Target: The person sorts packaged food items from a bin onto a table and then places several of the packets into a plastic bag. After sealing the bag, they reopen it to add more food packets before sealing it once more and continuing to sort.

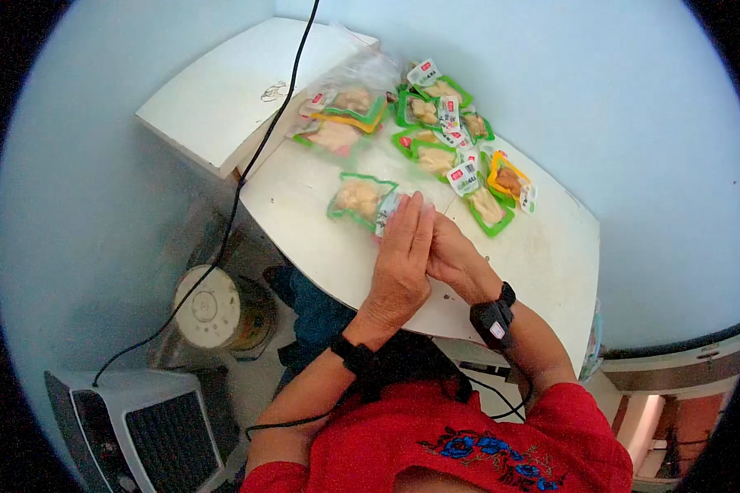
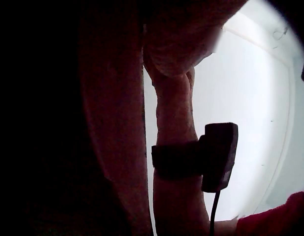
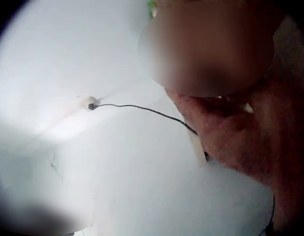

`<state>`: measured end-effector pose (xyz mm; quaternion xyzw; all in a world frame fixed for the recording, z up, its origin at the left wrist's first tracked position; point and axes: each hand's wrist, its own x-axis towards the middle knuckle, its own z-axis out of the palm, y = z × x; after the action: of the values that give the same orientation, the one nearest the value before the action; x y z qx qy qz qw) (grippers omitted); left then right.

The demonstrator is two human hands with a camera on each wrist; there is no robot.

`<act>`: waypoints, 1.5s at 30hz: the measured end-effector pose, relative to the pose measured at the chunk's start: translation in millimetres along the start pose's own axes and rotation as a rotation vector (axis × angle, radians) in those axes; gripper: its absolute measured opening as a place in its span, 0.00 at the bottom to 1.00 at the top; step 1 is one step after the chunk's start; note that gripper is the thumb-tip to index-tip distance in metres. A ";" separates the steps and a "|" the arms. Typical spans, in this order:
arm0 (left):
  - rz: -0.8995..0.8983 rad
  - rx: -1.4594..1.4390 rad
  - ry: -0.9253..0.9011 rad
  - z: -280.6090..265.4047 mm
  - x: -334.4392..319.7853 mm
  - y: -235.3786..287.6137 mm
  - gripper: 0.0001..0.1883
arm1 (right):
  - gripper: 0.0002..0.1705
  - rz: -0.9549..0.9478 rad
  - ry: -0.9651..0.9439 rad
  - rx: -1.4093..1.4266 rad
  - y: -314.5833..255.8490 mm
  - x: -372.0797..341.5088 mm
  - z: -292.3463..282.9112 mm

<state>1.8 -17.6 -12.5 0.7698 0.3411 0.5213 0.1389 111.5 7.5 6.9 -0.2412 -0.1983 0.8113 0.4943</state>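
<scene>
Here, a green-edged packet (image 1: 358, 200) on the white table (image 1: 543, 271), just beyond and to the left of the hands, label end right at the left fingertips. Pale, lumpy contents through clear film. Left hand (image 1: 401, 267): held open, fingers straight and together, back upward, laid against the right hand (image 1: 452, 251) — touching the packet's label end, or nearly so. Right hand: tucked alongside and partly beneath; cannot tell whether open, closed or gripping the packet. Farther back, loose pile of green- and yellow-edged packets (image 1: 440, 160), plus more packets (image 1: 344, 123) to the left. Hard to make out: right fingers, mostly covered in the head view; left wrist view, mostly dark; right wrist view, blurred over much of the hand.
</scene>
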 end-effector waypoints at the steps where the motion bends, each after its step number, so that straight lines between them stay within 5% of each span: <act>1: 0.000 -0.002 -0.004 -0.6 -0.3 -0.2 0.35 | 0.14 0.041 -0.058 0.019 -2.3 2.5 -4.2; 2: -0.007 -0.005 -0.002 -2.1 0.1 0.4 0.35 | 0.14 0.085 -0.116 0.039 -4.6 4.2 -6.5; 5: -0.015 -0.019 0.006 -6.9 1.1 2.0 0.36 | 0.13 -0.308 0.048 -1.716 -10.3 -0.3 8.5; 9: -0.001 -0.064 0.016 -6.2 1.0 0.5 0.36 | 0.18 -0.297 0.109 -1.399 -6.6 16.5 -33.0; 13: 0.009 -0.057 0.014 -6.7 2.7 2.3 0.37 | 0.22 -0.633 0.072 -1.363 9.5 21.9 -25.5; 15: 0.007 -0.051 0.005 -5.4 0.8 1.8 0.37 | 0.24 -0.500 0.119 -1.128 13.7 21.9 -28.8; 17: 0.012 -0.011 0.013 -3.4 -0.8 0.8 0.37 | 0.26 -0.114 0.173 -0.571 10.3 11.0 4.3; 21: 0.010 -0.023 -0.006 -5.3 2.4 5.0 0.36 | 0.27 -0.639 0.100 -1.539 10.7 9.0 -1.1; 25: 0.007 -0.002 -0.030 -6.0 1.8 7.2 0.35 | 0.27 -0.276 0.110 -0.422 22.1 19.3 -8.2; 27: 0.018 0.036 -0.027 -9.6 2.7 10.4 0.35 | 0.27 -0.231 -0.042 -0.193 22.4 20.9 -9.8; 31: -0.016 -0.011 -0.031 -9.5 0.2 5.8 0.37 | 0.21 -0.331 -0.037 -1.092 3.4 10.3 1.0; 36: -0.018 -0.035 -0.040 -8.2 -0.9 4.3 0.39 | 0.15 -0.118 0.125 -1.164 -25.6 -20.6 2.3; 39: -0.027 -0.023 -0.060 -10.8 0.0 6.8 0.39 | 0.12 -0.181 0.226 -1.205 -44.9 -47.8 0.0; 43: -0.023 0.007 -0.062 -12.8 3.8 11.1 0.33 | 0.13 -0.369 0.537 -1.308 -95.1 -67.2 -24.8; 44: -0.021 0.009 -0.063 -12.9 3.8 10.6 0.33 | 0.14 -0.550 0.586 -1.718 -116.4 -67.8 -46.9; 45: -0.018 0.013 -0.064 -12.5 3.7 10.0 0.33 | 0.19 -0.683 0.707 -1.574 -129.2 -64.5 -71.0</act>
<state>-4.8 -24.2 1.1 0.7839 0.3467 0.4930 0.1494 269.9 11.4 34.8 -0.6691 -0.5899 0.1328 0.4321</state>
